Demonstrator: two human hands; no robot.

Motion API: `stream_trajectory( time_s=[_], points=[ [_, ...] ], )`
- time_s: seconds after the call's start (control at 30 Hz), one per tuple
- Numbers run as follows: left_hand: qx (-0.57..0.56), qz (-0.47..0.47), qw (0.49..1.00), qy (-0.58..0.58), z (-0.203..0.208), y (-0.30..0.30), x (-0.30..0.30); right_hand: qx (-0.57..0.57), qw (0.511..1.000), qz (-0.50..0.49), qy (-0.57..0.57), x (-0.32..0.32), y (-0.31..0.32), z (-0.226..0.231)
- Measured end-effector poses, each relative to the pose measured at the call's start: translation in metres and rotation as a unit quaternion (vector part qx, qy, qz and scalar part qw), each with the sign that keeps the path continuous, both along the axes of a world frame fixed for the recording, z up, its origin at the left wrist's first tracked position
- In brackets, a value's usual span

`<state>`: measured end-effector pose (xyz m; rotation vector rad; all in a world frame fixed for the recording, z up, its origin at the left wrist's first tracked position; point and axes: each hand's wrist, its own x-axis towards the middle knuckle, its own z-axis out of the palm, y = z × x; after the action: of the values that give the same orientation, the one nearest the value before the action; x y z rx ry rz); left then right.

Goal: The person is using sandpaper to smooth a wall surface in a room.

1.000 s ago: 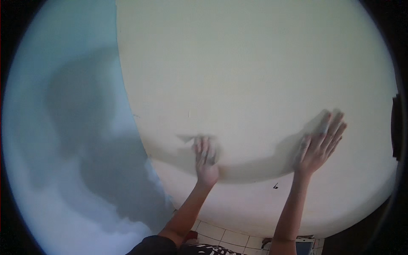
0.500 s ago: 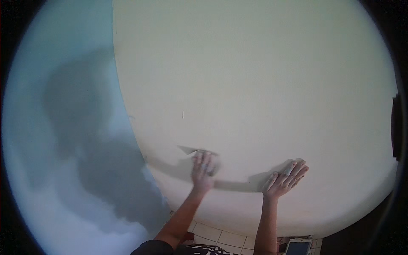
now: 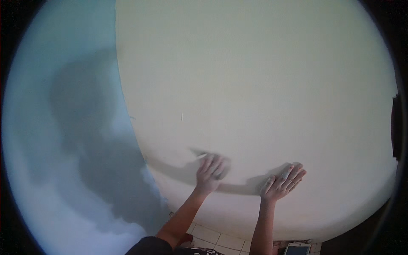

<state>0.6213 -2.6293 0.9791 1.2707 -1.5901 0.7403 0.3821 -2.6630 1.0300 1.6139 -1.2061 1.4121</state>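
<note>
My left hand [image 3: 209,174] is pressed against the cream wall [image 3: 259,85], fingers closed over a grey sheet of sandpaper [image 3: 196,151]. A pointed corner of the sheet sticks out past the fingertips on the left, slightly smeared by motion. To the right, my right hand [image 3: 279,186] lies flat on the same wall with its fingers stretched out and nothing in it. Whitish dust coats both hands. Above the left hand, a short thin pale mark [image 3: 182,117] shows on the wall.
A light blue wall [image 3: 29,110] meets the cream one at a corner on the left, carrying a large shadow. White floor tiles [image 3: 229,241] show below. A white-framed device with a dark screen [image 3: 297,249] sits at the lower right; a dark object [image 3: 396,127] stands at the far right.
My left hand has slid a little to the right along the wall with the sandpaper. My right hand stays about where it was, and the view has shifted slightly.
</note>
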Motion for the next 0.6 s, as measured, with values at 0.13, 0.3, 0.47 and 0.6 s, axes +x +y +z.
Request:
stream_trajectory(
  time_s=[0.13, 0.3, 0.47, 0.6],
  points=[
    [-0.217, -0.122, 0.796, 0.551, -0.020, -0.006, 0.039, -0.014, 1.000, -0.014, 0.006, -0.009, -0.019, -0.034],
    [-0.170, 0.070, 0.931, 0.316, 0.105, -0.013, 0.020, 0.000, 1.000, -0.012, -0.006, -0.003, -0.015, -0.030],
    [0.032, -0.034, 0.993, 0.109, -0.017, -0.009, -0.027, -0.006, 1.000, -0.003, 0.000, -0.012, -0.018, -0.034],
    [-0.095, -0.148, 0.898, 0.402, -0.050, -0.010, 0.021, -0.006, 1.000, -0.015, 0.002, -0.012, -0.024, -0.041]
  ],
)
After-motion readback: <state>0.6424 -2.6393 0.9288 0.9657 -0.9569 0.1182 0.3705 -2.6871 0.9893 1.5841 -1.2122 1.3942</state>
